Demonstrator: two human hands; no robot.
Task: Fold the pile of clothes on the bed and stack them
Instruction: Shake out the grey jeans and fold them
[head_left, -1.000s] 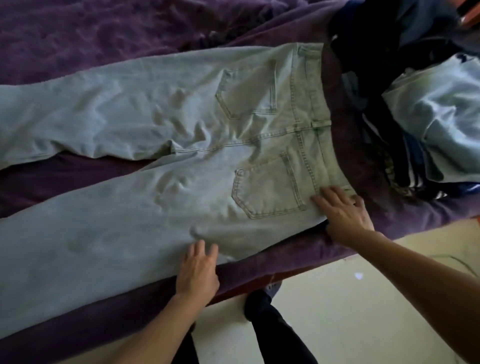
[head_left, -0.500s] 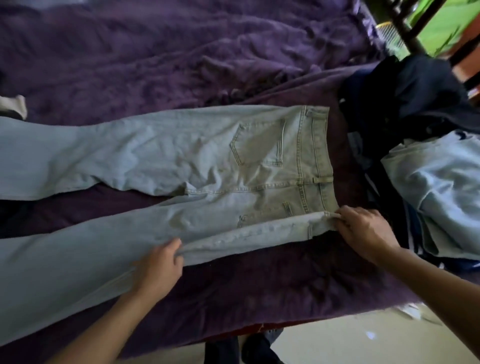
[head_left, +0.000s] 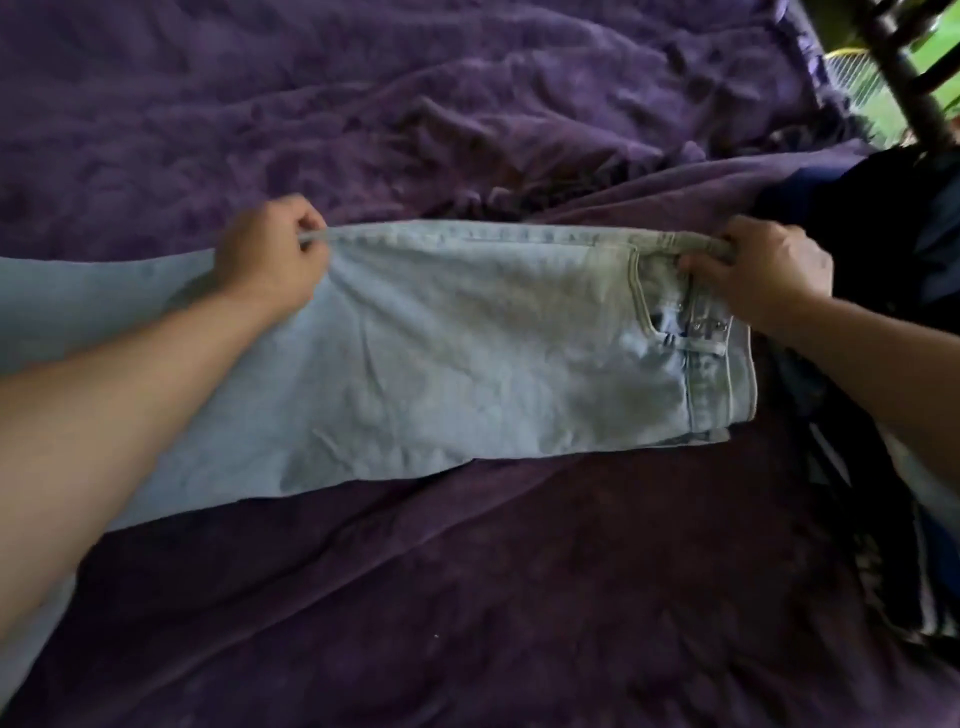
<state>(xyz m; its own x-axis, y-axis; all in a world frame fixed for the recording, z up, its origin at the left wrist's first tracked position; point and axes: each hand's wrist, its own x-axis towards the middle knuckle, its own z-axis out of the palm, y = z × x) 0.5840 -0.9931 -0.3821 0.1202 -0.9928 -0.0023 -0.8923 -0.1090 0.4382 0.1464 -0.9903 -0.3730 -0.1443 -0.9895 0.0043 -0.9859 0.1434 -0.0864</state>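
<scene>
A pair of pale blue jeans (head_left: 467, 353) lies across the purple bedspread (head_left: 415, 104), folded lengthwise with one leg over the other and the front with its button facing up. Its waistband is at the right, and the legs run off the left edge of the view. My left hand (head_left: 275, 260) pinches the far side seam near the thigh. At the waistband's far corner my right hand (head_left: 758, 270) grips the denim. The pile of dark clothes (head_left: 883, 234) sits just right of the waistband.
More garments from the pile, dark and striped (head_left: 914, 571), trail down the right edge. A dark metal bed frame post (head_left: 904, 78) stands at the top right. Rumpled purple bedspread stretches beyond and in front of the jeans.
Both hands took hold of the near edge of the jeans and carried the near leg over onto the far leg, so the back pockets are hidden. The view has moved closer over the bed.
</scene>
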